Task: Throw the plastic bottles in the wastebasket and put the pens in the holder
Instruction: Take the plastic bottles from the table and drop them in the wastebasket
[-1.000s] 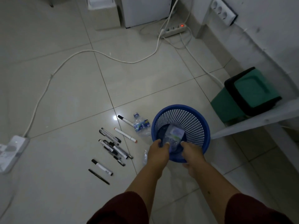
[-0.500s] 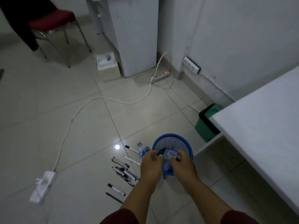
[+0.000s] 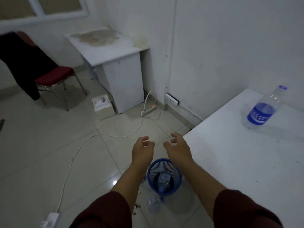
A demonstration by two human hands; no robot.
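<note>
Both hands have come up off the basket (image 3: pixel 164 176) since a second ago: the clear bottle they held over it now lies inside, and my view has lifted to the room. My left hand (image 3: pixel 142 152) and right hand (image 3: pixel 178 150) hang empty above the floor, fingers loosely spread, holding nothing.

A crumpled bottle (image 3: pixel 153 203) lies on the floor just beside the basket, and a blue-label bottle (image 3: pixel 261 111) stands on the worktop (image 3: pixel 238 162) near its far edge. I see no holder. Only small bits by my left sleeve may be pens; I cannot tell.

I judge the risks plain: in this dim light I could step on them, or snag the white cable (image 3: pixel 72 162) snaking over the glossy tiles. Grabbed carelessly, the tall bottle could tip and roll.
</note>
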